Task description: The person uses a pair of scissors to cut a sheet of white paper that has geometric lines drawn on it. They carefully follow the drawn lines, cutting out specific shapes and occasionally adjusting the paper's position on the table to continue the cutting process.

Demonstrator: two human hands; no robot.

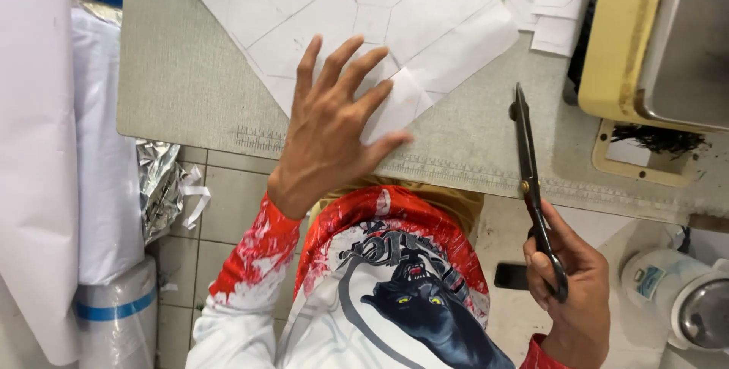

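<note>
The left hand point(330, 130) is spread wide, all five fingers splayed and pointing toward twelve and one o'clock, its palm hovering over or lightly pressing the near corner of a white paper sheet point(364, 12); whether it truly touches the paper cannot be told. It grips nothing. The sheet is thin and matte, marked with fine straight pencil lines that form hexagon-like panels, and it lies flat on a grey worktable point(182, 88) with a fine woven texture and a printed ruler strip along its near edge.

At four o'clock from that hand, the right hand point(573, 293) is closed around the handles of a pair of scissors point(529, 168), fingers threaded through the dark loops. The scissors are long, dark metal, blades shut together and pointing toward twelve o'clock, the tip lying over the table just past the ruler strip, well apart from the paper.

More cut white paper pieces point(543, 4) are stacked at one o'clock. At two o'clock sits a sewing machine point(645, 35) with a cream-yellow body and a dull steel face. At nine o'clock stand white fabric rolls point(99, 149), smooth and soft, with crinkled silver foil point(156, 187) beside them. A white lidded container point(676, 293) sits at four o'clock on the floor
</note>
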